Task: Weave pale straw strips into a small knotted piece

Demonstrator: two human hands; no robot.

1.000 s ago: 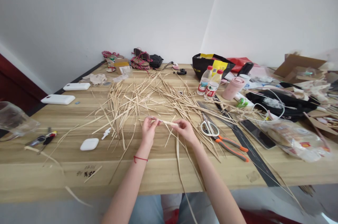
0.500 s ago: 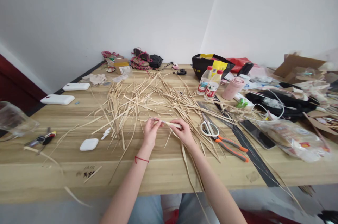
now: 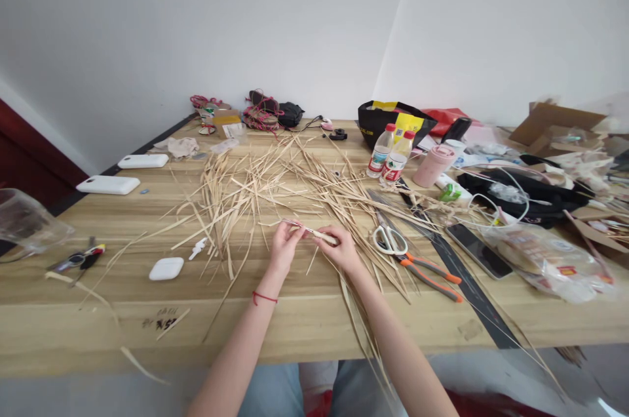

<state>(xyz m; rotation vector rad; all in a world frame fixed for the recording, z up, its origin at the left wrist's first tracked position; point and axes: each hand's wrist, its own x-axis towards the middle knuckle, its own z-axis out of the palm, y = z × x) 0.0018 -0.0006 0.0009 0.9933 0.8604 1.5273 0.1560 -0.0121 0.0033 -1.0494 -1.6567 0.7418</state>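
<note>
Right, all eyes on the slender cream rod with a thin, darker shaft (image 3: 325,238), up off the tabletop (image 3: 307,328) at the centre of the dial, lying slantwise between the two hands. Left hand (image 3: 285,243), on its nine o'clock side: fingers pressed together, pinching the thin end. Right hand (image 3: 343,248), over at three: fingers bent round the thick end, thumb against it. How firm that hold is, I can't tell, and the left fingertips cover the far tip, so whether it's pointed stays hidden. Risk number one, I'd say: push from the right harder than that small pinch can bear, and the shaft could skid into a fingertip.

Out a little, down towards five o'clock, run long, straw-coloured flat strips (image 3: 350,305), beside the right forearm and off the near edge. Lean on those, or catch them at the edge, and they could jerk the work askew or split.

Wider now, at twelve: a tangled heap of dry, pale flat strips (image 3: 255,187), loose ends pointing at the hands, well able to snag a knuckle. And at three, scissors with white plastic loops (image 3: 390,240) just beside orange-and-grey-handled pliers (image 3: 435,267); a careless elbow swinging out could shove either one about.
</note>
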